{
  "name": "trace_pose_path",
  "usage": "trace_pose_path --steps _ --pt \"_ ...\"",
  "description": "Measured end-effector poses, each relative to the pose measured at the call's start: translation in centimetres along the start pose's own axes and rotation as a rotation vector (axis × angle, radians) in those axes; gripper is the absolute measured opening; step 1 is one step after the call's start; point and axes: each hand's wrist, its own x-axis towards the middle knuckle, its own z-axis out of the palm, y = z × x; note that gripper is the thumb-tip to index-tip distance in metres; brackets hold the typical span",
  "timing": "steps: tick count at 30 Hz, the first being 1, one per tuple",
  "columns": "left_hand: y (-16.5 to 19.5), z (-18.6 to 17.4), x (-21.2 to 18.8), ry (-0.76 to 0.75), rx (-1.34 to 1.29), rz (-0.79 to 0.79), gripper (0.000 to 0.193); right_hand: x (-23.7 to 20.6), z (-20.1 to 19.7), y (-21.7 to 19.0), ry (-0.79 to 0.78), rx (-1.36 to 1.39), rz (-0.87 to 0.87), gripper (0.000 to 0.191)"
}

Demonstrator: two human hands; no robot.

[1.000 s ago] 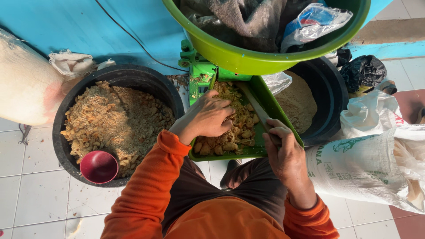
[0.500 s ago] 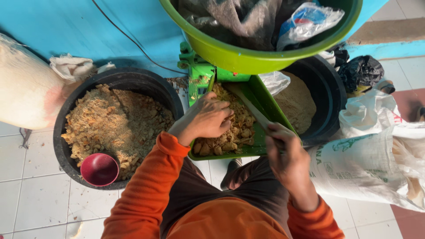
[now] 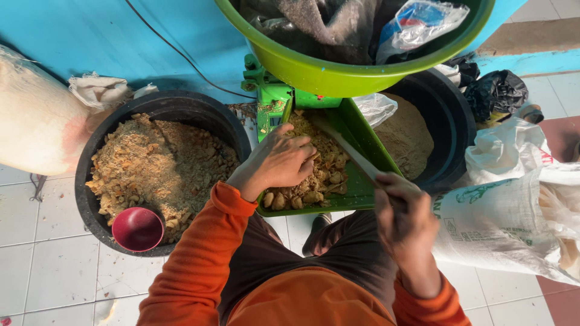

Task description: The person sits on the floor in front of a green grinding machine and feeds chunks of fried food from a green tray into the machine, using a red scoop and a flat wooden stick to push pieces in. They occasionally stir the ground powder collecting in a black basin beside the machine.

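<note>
In the head view, the left hand (image 3: 279, 162) lies palm-down with fingers loosely curled, pressing into the crumbly brown feed (image 3: 314, 175) heaped in the green hopper tray (image 3: 356, 130). The right hand (image 3: 406, 217), at the tray's near right corner, is clenched around a pale stick (image 3: 347, 150) angled into the feed. Since half a second ago the left hand has barely shifted, while the right has slid slightly nearer the tray.

I've got the tray (image 3: 356, 193) dead centre w/ crumbly feed (image 3: 314, 175) in it, left hand (image 3: 279, 160) on the feed. Stick (image 3: 347, 151) lies across the tray, running to right hand (image 3: 406, 220) at 4 o'clock. Tub (image 3: 208, 118) at 9, scoop cup (image 3: 138, 229) in it at its near edge. Basin (image 3: 338, 75) at 12, above the tray. Second tub (image 3: 453, 127) at 2, sack (image 3: 501, 223) at 3, another sack (image 3: 36, 121) far out at 9.
</note>
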Motion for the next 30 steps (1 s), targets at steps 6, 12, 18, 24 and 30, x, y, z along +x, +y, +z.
trace_pose_path --steps 6,12,18,24,30 --pt "0.0 0.1 -0.1 0.016 -0.053 -0.014 0.023 -0.2 0.8 0.2 -0.075 -0.013 -0.054 0.023" --pt "-1.0 2.1 -0.2 0.192 -0.076 0.062 0.015 -0.1 1.6 0.4 -0.074 -0.002 -0.022 0.023" --pt "-2.7 3.3 1.1 0.102 -0.078 0.078 0.011 1.2 0.0 -0.3 -0.079 -0.043 0.009 0.022" --pt "-3.4 2.9 5.6 0.258 -0.151 0.040 0.013 -1.6 -8.0 -0.3 0.050 0.177 0.139 0.021" --pt "-3.3 2.1 4.7 0.249 -0.093 -0.051 0.029 -2.0 -8.6 0.2 -0.045 0.170 0.121 0.023"
